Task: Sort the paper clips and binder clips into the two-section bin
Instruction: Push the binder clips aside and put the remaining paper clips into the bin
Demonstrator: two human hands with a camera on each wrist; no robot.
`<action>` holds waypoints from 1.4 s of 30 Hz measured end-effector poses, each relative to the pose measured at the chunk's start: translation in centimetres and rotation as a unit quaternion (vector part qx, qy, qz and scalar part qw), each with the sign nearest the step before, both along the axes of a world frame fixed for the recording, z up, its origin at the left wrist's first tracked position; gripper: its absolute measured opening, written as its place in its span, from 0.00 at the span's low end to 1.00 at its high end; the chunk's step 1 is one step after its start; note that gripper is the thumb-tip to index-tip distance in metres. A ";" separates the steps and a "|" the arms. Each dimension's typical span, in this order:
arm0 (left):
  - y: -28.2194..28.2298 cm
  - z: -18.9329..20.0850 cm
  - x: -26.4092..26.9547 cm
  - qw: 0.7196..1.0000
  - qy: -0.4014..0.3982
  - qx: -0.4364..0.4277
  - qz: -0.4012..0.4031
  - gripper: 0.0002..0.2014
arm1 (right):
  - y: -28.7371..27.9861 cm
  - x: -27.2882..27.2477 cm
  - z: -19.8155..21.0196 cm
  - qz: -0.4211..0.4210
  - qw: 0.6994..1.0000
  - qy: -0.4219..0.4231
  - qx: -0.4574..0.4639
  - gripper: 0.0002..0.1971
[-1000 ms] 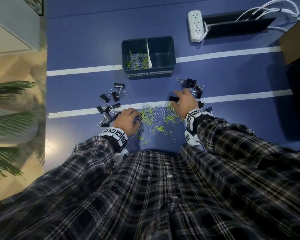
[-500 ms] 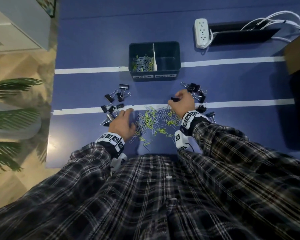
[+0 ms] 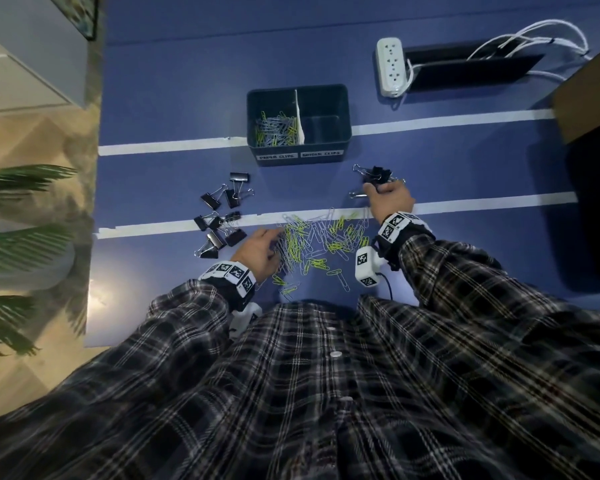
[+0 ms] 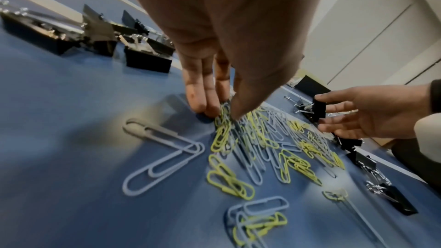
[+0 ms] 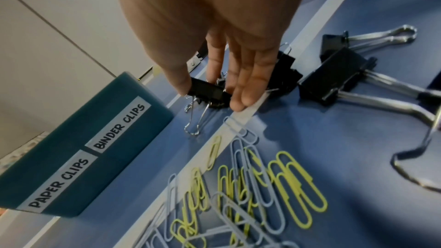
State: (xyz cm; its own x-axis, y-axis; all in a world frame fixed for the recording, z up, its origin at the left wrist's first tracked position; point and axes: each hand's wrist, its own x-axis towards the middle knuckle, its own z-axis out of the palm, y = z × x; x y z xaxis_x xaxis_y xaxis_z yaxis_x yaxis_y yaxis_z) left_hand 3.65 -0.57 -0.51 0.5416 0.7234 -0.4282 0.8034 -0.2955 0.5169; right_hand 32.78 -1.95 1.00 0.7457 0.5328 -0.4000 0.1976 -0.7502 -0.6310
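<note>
Blue matting crossed by white tape lines covers the floor I am working over; on it, straight ahead, sits the two-section bin, its left half holding paper clips already and its right half, labelled for binder clips, bare as far as I can see.

My right hand pinches one black binder clip between thumb and fingers, just in front of the bin's binder-clip label, with more binder clips piled right beside it; the wire handles look tangled together, so I judge a lift could drag a neighbour up and drop it short of the bin, or into the wrong half, since the divider is thin.

My left hand has its fingertips and thumb pressed down on the near edge of the paper clips scattered between my wrists; whether it has actually gathered any I cannot tell, as that view is blurred; a shallow pinch there would likely spill clips on the way.

Further left lies another group of binder clips, close enough to the left hand that a sweep could push paper clips in among them.

Beyond the bin, a power strip and its cables stay well apart from all this.
</note>
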 end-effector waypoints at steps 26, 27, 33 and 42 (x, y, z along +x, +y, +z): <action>-1.6 0.7 0.3 0.990 0.032 0.031 -0.132 0.09 | -5.5 -3.5 -0.6 0.334 0.921 -0.187 -0.068 0.18; -1.6 0.7 0.2 0.990 0.033 0.035 -0.134 0.08 | -5.2 -3.3 -0.7 0.328 0.922 -0.190 -0.077 0.17; -1.3 0.5 -1.2 0.995 0.036 0.061 -0.077 0.06 | -4.2 -3.9 -1.2 0.331 0.919 -0.192 -0.091 0.14; -0.7 -0.5 -2.2 0.989 0.025 0.132 -0.055 0.18 | -5.4 -2.8 -1.3 0.215 0.974 -0.065 -0.001 0.09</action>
